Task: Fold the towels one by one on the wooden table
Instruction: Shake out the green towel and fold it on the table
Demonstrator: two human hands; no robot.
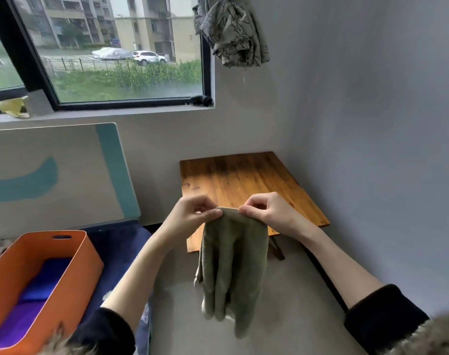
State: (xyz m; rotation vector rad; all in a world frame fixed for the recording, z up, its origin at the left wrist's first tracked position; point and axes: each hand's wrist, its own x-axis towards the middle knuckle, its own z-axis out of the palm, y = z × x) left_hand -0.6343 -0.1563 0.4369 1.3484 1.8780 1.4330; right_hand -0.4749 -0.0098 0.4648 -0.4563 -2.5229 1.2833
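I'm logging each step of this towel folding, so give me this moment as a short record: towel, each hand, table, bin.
towel: green towel, hanging bunched in the air, not yet folded
left hand: left hand pinches the towel's top edge
right hand: right hand pinches the same edge, close beside the left
table: wooden table, behind the hands, towel not laid on it
bin: orange bin at lower left, purple and blue cloth inside

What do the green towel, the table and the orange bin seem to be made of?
Towel: soft looped cloth, probably cotton terry; it hangs in limp folds with a fuzzy matte surface.
Table: wood with a slight sheen; grain lines and plank seams show.
Bin: smooth, thin-walled, matte orange, with a cut handle slot; likely plastic, though stiff felt or faux leather is possible.
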